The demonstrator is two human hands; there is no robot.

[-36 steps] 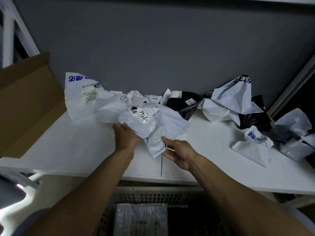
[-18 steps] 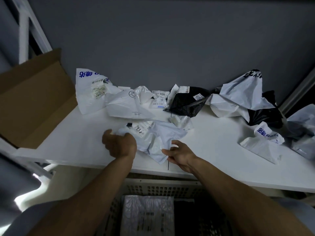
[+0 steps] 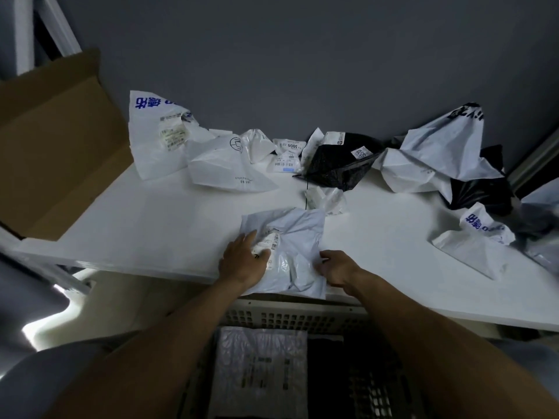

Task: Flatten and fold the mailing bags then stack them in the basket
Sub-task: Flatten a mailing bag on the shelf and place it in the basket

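A crumpled pale grey mailing bag [image 3: 295, 237] with a white shipping label lies at the front edge of the white table [image 3: 151, 231]. My left hand [image 3: 243, 260] rests flat on its left part, fingers over the label. At the bag's right edge sits my right hand [image 3: 338, 267], fingers touching the plastic. Below the table stands a slatted basket [image 3: 302, 316]. A flattened pale bag [image 3: 260, 370] lies in it beside something dark.
Several crumpled mailing bags line the wall: a white bag with blue print [image 3: 157, 137], a white bag [image 3: 223, 167], a black bag [image 3: 338, 164], a large white bag [image 3: 435, 152]. An open cardboard box [image 3: 57, 146] stands at the left.
The bag was lifted off the pile, pulled toward the table's front edge and laid down. My left hand went from gripping it to resting flat on it.
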